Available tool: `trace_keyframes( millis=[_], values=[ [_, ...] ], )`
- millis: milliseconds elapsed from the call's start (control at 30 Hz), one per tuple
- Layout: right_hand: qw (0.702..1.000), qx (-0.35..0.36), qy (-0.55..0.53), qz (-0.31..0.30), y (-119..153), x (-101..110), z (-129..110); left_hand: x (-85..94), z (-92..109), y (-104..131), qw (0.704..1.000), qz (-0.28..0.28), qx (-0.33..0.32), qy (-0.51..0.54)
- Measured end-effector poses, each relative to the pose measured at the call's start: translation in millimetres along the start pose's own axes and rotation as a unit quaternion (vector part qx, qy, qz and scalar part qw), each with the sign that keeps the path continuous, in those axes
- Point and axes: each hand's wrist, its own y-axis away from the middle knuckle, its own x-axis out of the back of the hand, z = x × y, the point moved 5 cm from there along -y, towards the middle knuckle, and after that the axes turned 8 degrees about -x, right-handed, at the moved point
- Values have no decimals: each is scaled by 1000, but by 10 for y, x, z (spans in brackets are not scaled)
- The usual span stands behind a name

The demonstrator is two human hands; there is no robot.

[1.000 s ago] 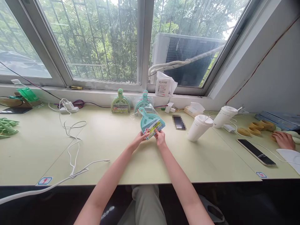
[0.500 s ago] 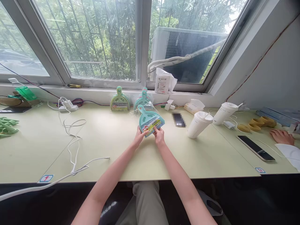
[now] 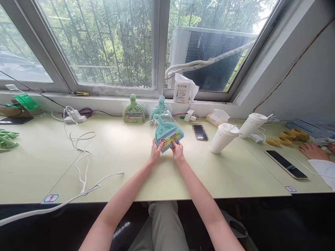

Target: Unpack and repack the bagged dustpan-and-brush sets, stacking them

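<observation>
Over there, a teal dustpan [image 3: 167, 129] tilts above the desk [image 3: 104, 164], its lower edge grasped by the fingers of the left hand [image 3: 155, 152] and right hand [image 3: 178, 151] alike. Behind it, a green dustpan [image 3: 133, 111] and a wrapped stack [image 3: 161, 104] stand by the wall [image 3: 110, 103].

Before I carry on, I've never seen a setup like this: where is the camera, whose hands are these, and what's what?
There is no machine here. You see a person's bare hands, filmed by a camera worn on that person's head, looking forward and down.

The left hand and right hand hold a teal dustpan by its wide lower end, handle pointing away.

On the table, other dustpans stand at the back by the window. To the right are two white cups and a phone; a white cable runs at the left. The hand at the far right is someone else's.
</observation>
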Motion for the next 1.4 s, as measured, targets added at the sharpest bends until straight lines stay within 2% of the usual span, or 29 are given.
trace_keyframes(
  millis=[133, 300, 467, 567, 800, 1000, 1100, 1300, 1400],
  values=[
    [1000, -14, -2, -16, 0, -27, -18, 16, -7, 13, 1000, 17, -4, -7],
    [997, -74, 20, -21, -38, 1, -57, 24, 47, 34, 999, 30, -15, -39],
    [999, -19, 27, 34, -122, 192, -218, -42, 95, 75, 999, -13, -7, -52],
    [998, -12, 12, 56, -158, 279, -235, -78, 86, 91, 997, -40, -6, -66],
    [994, -42, -15, 98, -205, 377, -162, -88, 51, 94, 991, -69, -17, -112],
    [992, -65, -25, 109, -226, 410, -134, -100, 90, 102, 990, -74, -28, -120],
    [994, -57, -47, 75, -208, 344, -130, -81, 97, 88, 990, -63, -29, -122],
    [993, -44, -8, -112, -91, 15, -140, 69, 124, 1, 995, 4, -37, -91],
    [990, -41, 28, -130, -47, -39, -116, 104, 130, -35, 997, -3, -36, -67]
  ],
)
